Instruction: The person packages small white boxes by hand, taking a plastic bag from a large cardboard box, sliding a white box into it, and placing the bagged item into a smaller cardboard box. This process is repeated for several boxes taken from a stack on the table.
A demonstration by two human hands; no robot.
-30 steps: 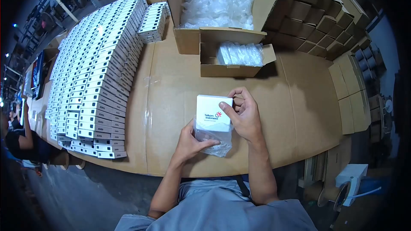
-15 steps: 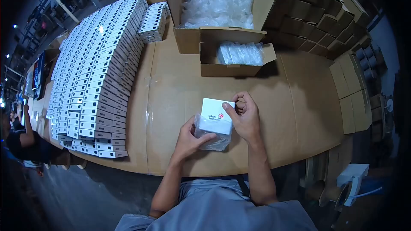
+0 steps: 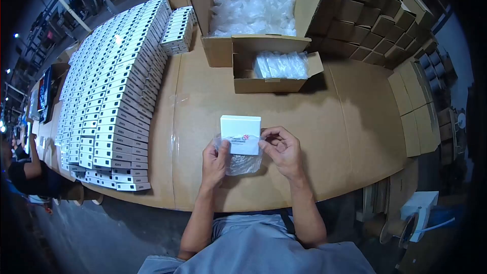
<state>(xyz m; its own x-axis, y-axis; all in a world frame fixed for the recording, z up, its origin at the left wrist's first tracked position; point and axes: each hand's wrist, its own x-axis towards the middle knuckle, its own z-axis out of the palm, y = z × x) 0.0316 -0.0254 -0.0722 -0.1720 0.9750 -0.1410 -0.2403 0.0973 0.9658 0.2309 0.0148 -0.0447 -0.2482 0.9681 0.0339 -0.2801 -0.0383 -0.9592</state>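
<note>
A small white box (image 3: pixel 239 131) with a red logo sits partly inside a clear plastic bag (image 3: pixel 242 162) just above the cardboard-covered table (image 3: pixel 314 137). My left hand (image 3: pixel 215 162) grips the bag's left edge beside the box. Pinching the bag's right edge at the box's corner is my right hand (image 3: pixel 282 149). The box's upper half sticks out of the bag.
Long rows of white boxes (image 3: pixel 111 91) fill the table's left side. An open carton of clear bags (image 3: pixel 253 5) and a smaller carton of bagged items (image 3: pixel 279 68) stand at the back. Brown cartons (image 3: pixel 380 25) are stacked at the right. A person (image 3: pixel 23 170) is at the far left.
The box has shifted left and turned square to me. Both hands moved to the bag's edges, the right hand coming off the box's front face.
</note>
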